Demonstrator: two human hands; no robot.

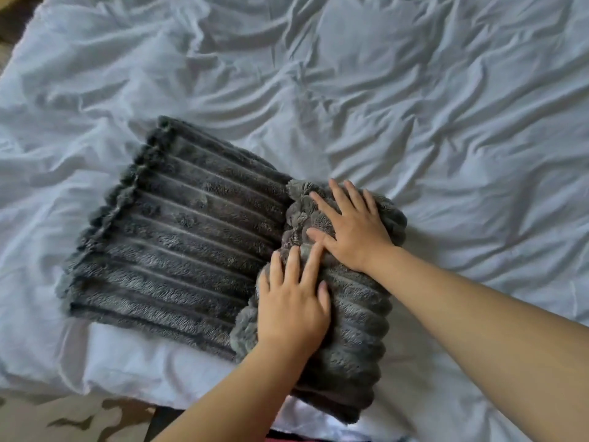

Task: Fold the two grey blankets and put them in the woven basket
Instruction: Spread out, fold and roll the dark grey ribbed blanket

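– Grey plush, ribbed and deep-piled: how will the blanket handle?

– Soft and limp, and probably light for its bulk. It will likely sag and spring open unless all the layers are held together. Pinching through the stack at a folded edge, or scooping beneath it, should serve better than pulling one corner.

– Where does it lie against the grip?

– The doubled-over part sits directly under both. The left grip presses flat on it with fingers straight, grasping nothing. The right grip, just beyond the left, is also spread flat and released. The single layer runs out to the left of the left grip, across the white bed sheet.

– One blanket or two?

– That cannot be told. The woven basket is not in view.
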